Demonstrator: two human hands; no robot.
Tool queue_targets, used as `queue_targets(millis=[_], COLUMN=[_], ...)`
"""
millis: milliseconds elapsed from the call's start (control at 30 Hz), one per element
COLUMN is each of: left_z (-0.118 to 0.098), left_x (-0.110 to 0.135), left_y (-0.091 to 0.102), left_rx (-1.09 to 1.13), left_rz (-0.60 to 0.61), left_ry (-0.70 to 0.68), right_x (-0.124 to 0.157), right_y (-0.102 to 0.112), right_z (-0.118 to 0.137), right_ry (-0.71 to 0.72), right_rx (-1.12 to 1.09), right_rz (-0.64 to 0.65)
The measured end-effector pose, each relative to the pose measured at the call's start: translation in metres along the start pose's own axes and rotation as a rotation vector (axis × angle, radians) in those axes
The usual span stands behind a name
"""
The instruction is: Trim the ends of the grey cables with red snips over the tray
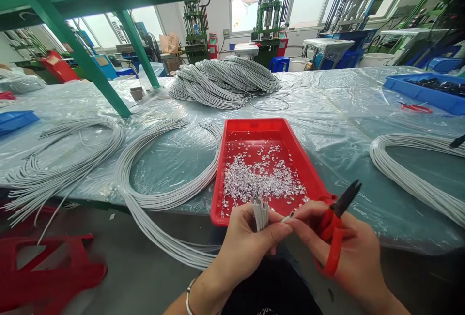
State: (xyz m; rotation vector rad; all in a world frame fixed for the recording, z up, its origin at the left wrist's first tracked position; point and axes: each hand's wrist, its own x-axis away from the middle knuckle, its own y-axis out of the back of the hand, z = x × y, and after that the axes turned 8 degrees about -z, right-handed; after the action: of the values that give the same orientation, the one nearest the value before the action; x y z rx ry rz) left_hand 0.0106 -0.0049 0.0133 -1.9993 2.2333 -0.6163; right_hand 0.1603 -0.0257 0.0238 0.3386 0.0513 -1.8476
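Observation:
My left hand [244, 243] is closed round a small bundle of white cable ends [260, 211], held upright at the near edge of a red tray [307, 167]. My right hand [343, 247] grips red-handled cutters [336, 228], black jaws pointing up and right, while its thumb and forefinger pinch the tip of one cable beside my left thumb. Silvery foil scraps [259, 177] litter the tray floor. The white cables run down from my left hand in a loop [163, 199] over the table edge.
Plastic sheeting covers the table [334, 112]. A large pile of grey-white cable coils [223, 80] lies behind the tray, more coils at left [65, 155] and right [410, 174]. A blue bin [425, 90] sits far right. Red stool [47, 266] lower left. Green frame post [78, 49].

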Motion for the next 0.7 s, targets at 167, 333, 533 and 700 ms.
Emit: queue_targets(millis=[167, 333, 533, 700], left_z=[0.0006, 0.0032, 0.0005, 0.0053], left_x=[0.002, 0.0054, 0.008, 0.0075], left_y=[0.0007, 0.0013, -0.0015, -0.0009], left_rx=[-0.034, -0.076, -0.114, -0.18], left_rz=[0.009, -0.031, -0.076, -0.104], left_ry=[-0.047, -0.123, -0.221, -0.371], right_x=[0.0008, 0.0001, 0.0009, 0.0024], right_y=[-0.0054, -0.0027, -0.0005, -0.0005], right_z=[-0.0009, -0.0023, -0.0021, -0.0042], right_ry=[0.05, 0.096, 0.123, 0.125], right_rx=[-0.073, -0.046, -0.02, 0.011], right_rz=[-0.061, -0.05, -0.042, -0.042])
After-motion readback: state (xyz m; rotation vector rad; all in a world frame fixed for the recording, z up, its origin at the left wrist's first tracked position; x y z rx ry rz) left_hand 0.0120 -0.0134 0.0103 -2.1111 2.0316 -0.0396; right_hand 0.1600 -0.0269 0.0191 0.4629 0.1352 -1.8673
